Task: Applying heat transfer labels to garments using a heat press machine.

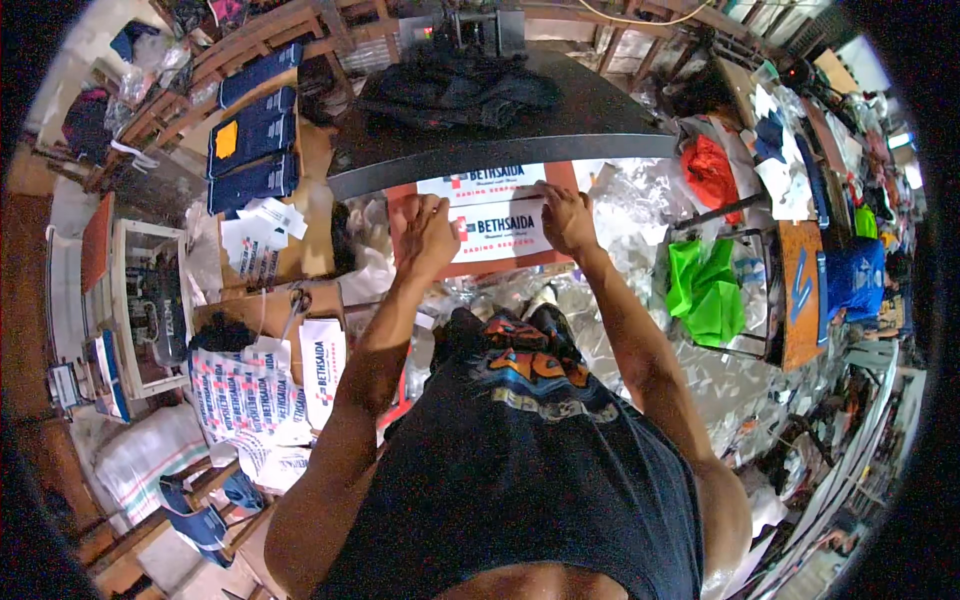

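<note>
A white printed sheet with dark blue and red print lies on a reddish-brown board in front of me. My left hand is at its upper left corner, fingers curled in and closed on the edge. At the upper right corner, my right hand pinches the sheet with bent fingers. A second white printed piece lies just beyond, partly under the black edge of a large dark plate. My fingertips are small here and partly hidden by the hands.
Black cloth rests on the dark plate. Folded navy cloths lie on the left. More printed white sheets and scissors are at the near left. Green cloth and a red bundle sit on the right. Plastic scraps cover the floor.
</note>
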Motion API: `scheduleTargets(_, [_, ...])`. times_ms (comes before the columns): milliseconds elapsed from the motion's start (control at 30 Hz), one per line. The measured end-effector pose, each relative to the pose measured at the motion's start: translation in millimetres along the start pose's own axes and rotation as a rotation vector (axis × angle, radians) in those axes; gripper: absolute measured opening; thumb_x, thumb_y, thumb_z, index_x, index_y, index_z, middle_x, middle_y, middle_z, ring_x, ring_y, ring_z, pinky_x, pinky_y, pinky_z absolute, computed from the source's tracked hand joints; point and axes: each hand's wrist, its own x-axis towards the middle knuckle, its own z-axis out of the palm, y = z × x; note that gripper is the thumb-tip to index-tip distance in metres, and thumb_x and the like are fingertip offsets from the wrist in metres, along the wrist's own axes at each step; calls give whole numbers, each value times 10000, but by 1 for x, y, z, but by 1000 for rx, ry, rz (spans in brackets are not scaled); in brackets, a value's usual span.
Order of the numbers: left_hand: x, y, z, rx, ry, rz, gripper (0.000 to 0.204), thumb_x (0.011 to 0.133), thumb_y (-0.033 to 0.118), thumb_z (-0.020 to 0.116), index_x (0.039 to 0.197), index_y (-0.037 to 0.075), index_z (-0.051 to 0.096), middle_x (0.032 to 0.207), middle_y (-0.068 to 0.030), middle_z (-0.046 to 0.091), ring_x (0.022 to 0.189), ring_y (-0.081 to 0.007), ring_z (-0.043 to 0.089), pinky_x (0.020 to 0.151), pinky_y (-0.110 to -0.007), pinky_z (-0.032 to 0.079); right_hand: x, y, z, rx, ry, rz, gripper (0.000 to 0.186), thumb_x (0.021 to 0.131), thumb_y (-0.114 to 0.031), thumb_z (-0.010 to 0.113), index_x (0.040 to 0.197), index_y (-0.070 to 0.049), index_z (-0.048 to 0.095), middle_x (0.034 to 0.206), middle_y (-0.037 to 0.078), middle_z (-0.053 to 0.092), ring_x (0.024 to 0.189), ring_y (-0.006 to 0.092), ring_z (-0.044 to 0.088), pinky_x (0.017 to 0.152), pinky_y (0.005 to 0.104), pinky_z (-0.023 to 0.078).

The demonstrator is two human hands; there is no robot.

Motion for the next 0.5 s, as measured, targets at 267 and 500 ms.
scheduleTargets(267, [4,0,-3,-54,-59,-52,415,827,129,643,1235,85,701,1281,-80,614,1292,-293,471,1061,-540,306,-5,0,1,-13,58,14,455,953,-174,501,1404,-178,558,1358,81,648,1202,340,612,1133,599,311])
scheduleTargets(500, [0,3,-5,-11,-26,-37,423,818,124,645,1235,88,704,1273,-75,613,1282,-291,475,1038,-540,320,-7,3,5,6,42,20,390,986,-150,484,1363,-168,584,1445,59,601,1302,307,571,1119,668,289])
